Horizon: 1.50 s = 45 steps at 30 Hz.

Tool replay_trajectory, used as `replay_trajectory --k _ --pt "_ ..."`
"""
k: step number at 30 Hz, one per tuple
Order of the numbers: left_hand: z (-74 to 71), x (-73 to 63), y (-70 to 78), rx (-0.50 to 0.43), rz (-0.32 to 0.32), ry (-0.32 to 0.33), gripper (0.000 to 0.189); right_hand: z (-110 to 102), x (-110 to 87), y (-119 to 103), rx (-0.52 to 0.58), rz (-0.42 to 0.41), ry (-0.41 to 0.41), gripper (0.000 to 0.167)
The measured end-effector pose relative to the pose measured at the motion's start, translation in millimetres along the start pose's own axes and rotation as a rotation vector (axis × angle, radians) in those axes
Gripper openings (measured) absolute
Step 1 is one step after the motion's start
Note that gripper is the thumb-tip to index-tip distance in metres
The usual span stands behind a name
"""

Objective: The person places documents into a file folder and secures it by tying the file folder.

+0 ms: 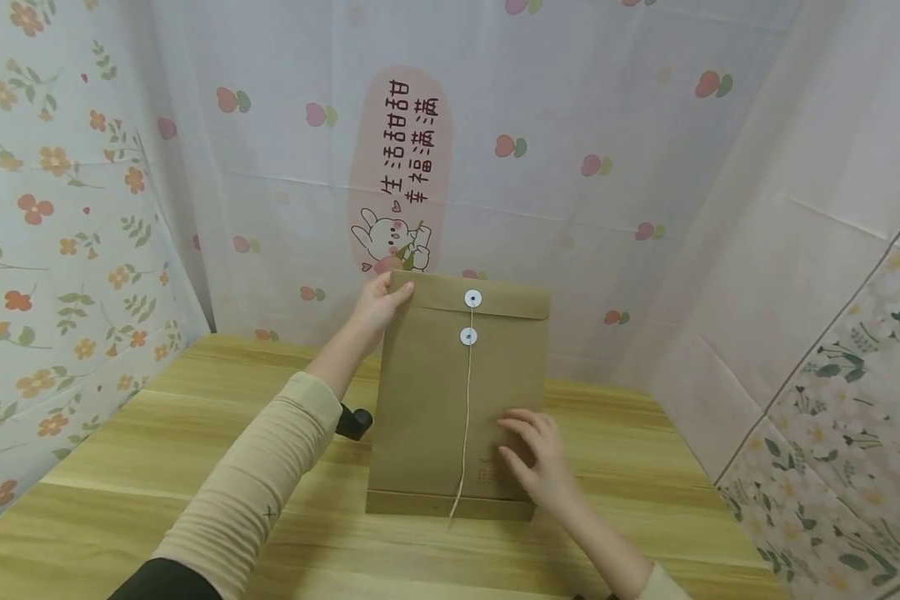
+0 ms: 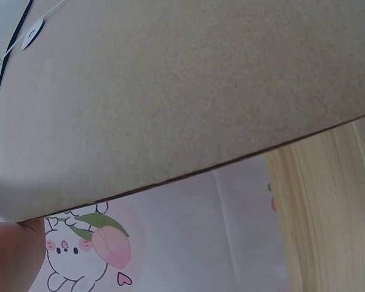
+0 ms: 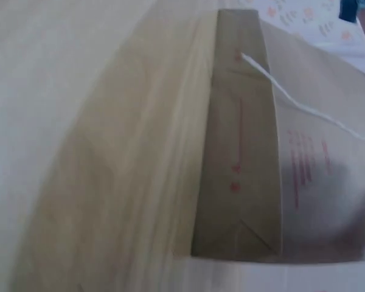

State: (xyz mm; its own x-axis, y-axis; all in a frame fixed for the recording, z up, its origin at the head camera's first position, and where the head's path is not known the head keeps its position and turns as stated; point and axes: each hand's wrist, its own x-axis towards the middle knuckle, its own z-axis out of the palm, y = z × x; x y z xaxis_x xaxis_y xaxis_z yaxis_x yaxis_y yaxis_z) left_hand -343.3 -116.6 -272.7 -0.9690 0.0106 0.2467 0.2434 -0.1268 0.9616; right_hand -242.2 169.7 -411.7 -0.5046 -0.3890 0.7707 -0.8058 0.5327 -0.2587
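Observation:
A brown kraft paper document envelope [image 1: 423, 400] stands upright on the table in the head view, leaning back slightly. Its flap [image 1: 512, 302] is down, with one white button on it and another white button [image 1: 462, 337] just below. From the buttons a thin string [image 1: 466, 417] hangs down to the bottom edge. My left hand [image 1: 376, 305] grips the upper left corner, thumb in front. Over the lower right part is my right hand [image 1: 542, 460], its fingers loosely bent and spread; whether they touch the paper I cannot tell. The right wrist view shows the folded base [image 3: 240, 152] with red print.
A small black object [image 1: 355, 422] lies on the wood-grain table [image 1: 630, 467], partly behind my left forearm. Patterned cloth curtains [image 1: 570, 83] rise behind the table and along both sides. Something dark shows at the bottom edge near my right sleeve.

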Motion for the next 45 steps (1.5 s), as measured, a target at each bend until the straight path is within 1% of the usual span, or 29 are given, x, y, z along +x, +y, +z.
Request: replay_trajectory --k 1,3,5,7,8,9,11,13,15,20,23,27,29,32,34,36,38,40,42,44,45 --pt "-0.2 -0.1 0.0 -0.007 -0.003 0.000 0.020 -2.2 1.0 2.0 -0.006 0.043 0.027 0.048" --pt "-0.6 -0.7 0.3 -0.026 -0.010 -0.003 0.019 -6.9 2.3 5.5 -0.003 0.159 0.042 0.060" --pt "-1.1 -0.9 0.6 -0.048 -0.014 -0.008 0.017 -11.2 3.6 9.5 0.051 0.304 0.013 0.069" --pt "-1.3 -2.1 1.6 -0.064 -0.022 -0.012 0.014 -14.6 4.1 14.7 0.160 0.452 -0.051 0.071" --pt "-1.3 -2.6 2.3 -0.072 -0.024 -0.013 0.013 -16.1 3.7 17.2 0.216 0.527 -0.083 0.071" --pt "-1.1 -3.1 3.0 -0.081 -0.025 -0.015 0.012 -17.2 3.2 20.2 0.291 0.591 -0.121 0.068" --pt "-0.5 -4.6 5.0 -0.101 -0.029 -0.014 0.009 -18.6 1.7 26.1 0.408 0.697 -0.182 0.061" --pt "0.1 -5.6 7.1 -0.126 -0.024 -0.011 0.008 -19.9 -1.8 32.5 0.502 0.756 -0.240 0.054" --pt "0.3 -6.6 9.7 -0.148 -0.016 -0.004 0.007 -21.4 -5.7 39.7 0.574 0.786 -0.290 0.047" --pt "-3.9 -7.8 14.3 -0.183 -0.004 0.035 0.007 -27.5 -14.2 56.1 0.720 0.801 -0.396 0.047" --pt "-8.4 -8.4 15.8 -0.216 -0.014 0.072 0.005 -34.4 -17.9 62.3 0.835 0.763 -0.450 0.048" --pt "-17.0 -8.5 14.4 -0.292 -0.027 0.138 0.005 -43.3 -26.0 66.1 1.033 0.665 -0.488 0.051" --pt "-21.0 -8.5 12.2 -0.345 -0.027 0.173 0.007 -45.7 -32.1 69.3 1.175 0.622 -0.469 0.053" --pt "-25.4 -8.8 6.8 -0.400 -0.013 0.219 0.009 -46.5 -40.1 75.4 1.369 0.550 -0.422 0.056" --pt "-27.2 -10.4 2.1 -0.421 -0.012 0.227 0.010 -44.9 -43.5 77.3 1.476 0.501 -0.377 0.054" --pt "-26.6 -12.5 -3.3 -0.431 -0.015 0.236 0.009 -42.1 -44.8 76.2 1.542 0.459 -0.341 0.053" --pt "-23.9 -15.8 -8.7 -0.442 -0.030 0.247 0.007 -38.2 -43.9 71.9 1.578 0.432 -0.310 0.055" --pt "-20.1 -19.0 -14.5 -0.462 -0.049 0.266 0.013 -34.3 -41.5 64.9 1.565 0.427 -0.280 0.054" --pt "-15.4 -22.2 -20.4 -0.489 -0.072 0.297 0.029 -30.6 -37.6 56.4 1.515 0.451 -0.242 0.052" --pt "-11.9 -25.0 -25.9 -0.521 -0.092 0.321 0.044 -28.1 -33.6 48.3 1.444 0.508 -0.175 0.048" --pt "-10.4 -26.4 -28.2 -0.535 -0.101 0.332 0.047 -27.7 -32.0 44.8 1.400 0.537 -0.138 0.044"
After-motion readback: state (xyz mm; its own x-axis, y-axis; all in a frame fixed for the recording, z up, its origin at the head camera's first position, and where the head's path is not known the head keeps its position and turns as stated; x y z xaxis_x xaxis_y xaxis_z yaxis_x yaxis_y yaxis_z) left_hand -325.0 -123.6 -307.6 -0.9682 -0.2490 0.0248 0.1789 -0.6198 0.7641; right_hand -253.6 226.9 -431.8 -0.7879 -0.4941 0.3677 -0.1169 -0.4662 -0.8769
